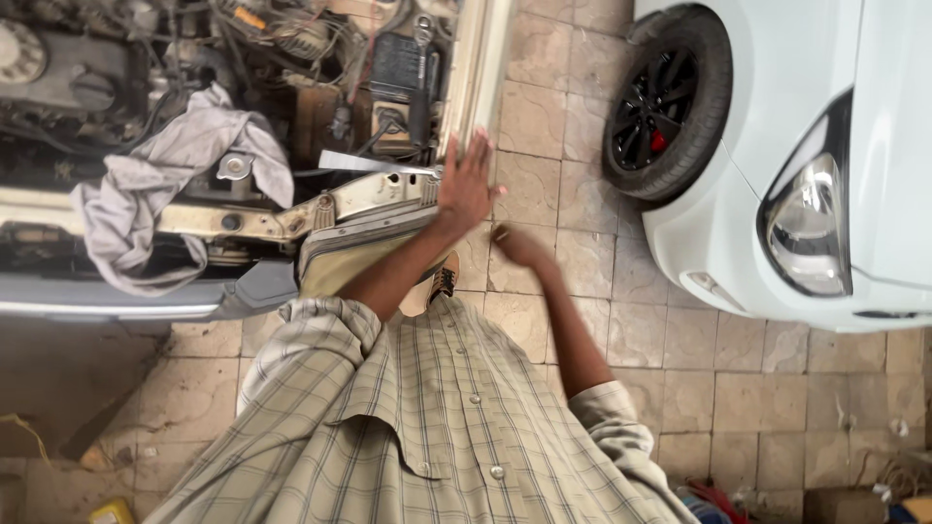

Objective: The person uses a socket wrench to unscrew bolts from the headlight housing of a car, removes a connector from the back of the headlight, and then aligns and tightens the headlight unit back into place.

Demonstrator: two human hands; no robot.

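My left hand [466, 184] is open with the fingers spread, flat against the front corner of an old car's open engine bay [291, 87], just above its headlight [340, 257]. My right hand [515, 245] hangs lower and to the right over the tiled floor. It is blurred, its fingers are curled in, and nothing shows in it. A grey cloth [165, 175] lies draped over the front crossmember, next to a metal radiator cap [234, 167]. My checked shirt [427, 427] fills the bottom of the view.
A white car [796, 126] stands at the right, with a black wheel [665, 102] and a headlamp [806, 228]. Tiled floor [573, 165] runs between the two cars. A wrench [422, 39] lies in the engine bay. My shoe [442, 281] shows below it, and a yellow container [112, 510] sits bottom left.
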